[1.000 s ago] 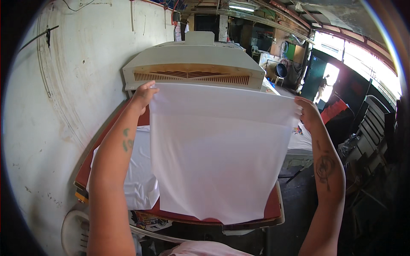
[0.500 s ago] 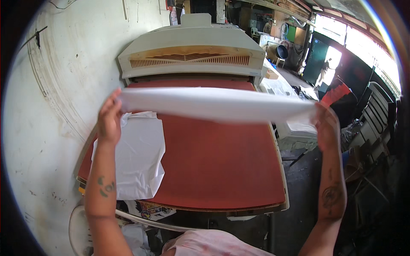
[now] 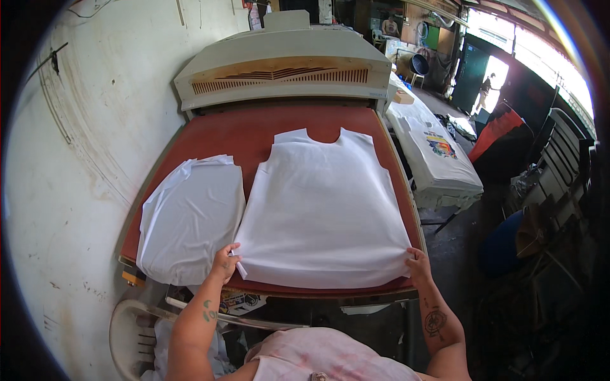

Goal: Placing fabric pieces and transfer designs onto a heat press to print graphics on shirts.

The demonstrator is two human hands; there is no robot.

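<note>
White sleeveless shirt panel (image 3: 323,206) is lying flat on the red bed (image 3: 210,136) of a heat press, neck cutout pointing away from the person, hem at the near edge. Left hand (image 3: 224,262) is pinching the near-left hem corner, fingers (image 3: 232,250) closed on the cloth, a small fold of fabric sticking out beside them. Right hand (image 3: 418,261) is sitting on the near-right hem corner, fingers curled down onto the cloth edge; cannot tell if it is pinching or just pressing. Both forearms are coming in from the lower edge, with tattoos showing on each.

Stack of white fabric pieces (image 3: 189,221) is lying just left of the panel on the same bed, its near part overhanging the front edge. Beige press housing (image 3: 283,63) with vent slots is sitting at the far end of the bed. White wall (image 3: 82,127) is running along the left. To the right, a side desk (image 3: 438,159) is carrying white shirts with a colourful print. White plastic chair (image 3: 130,327) is sitting at lower left, below the bed. Dark cluttered workshop is filling the right side, with a bright doorway far back.
</note>
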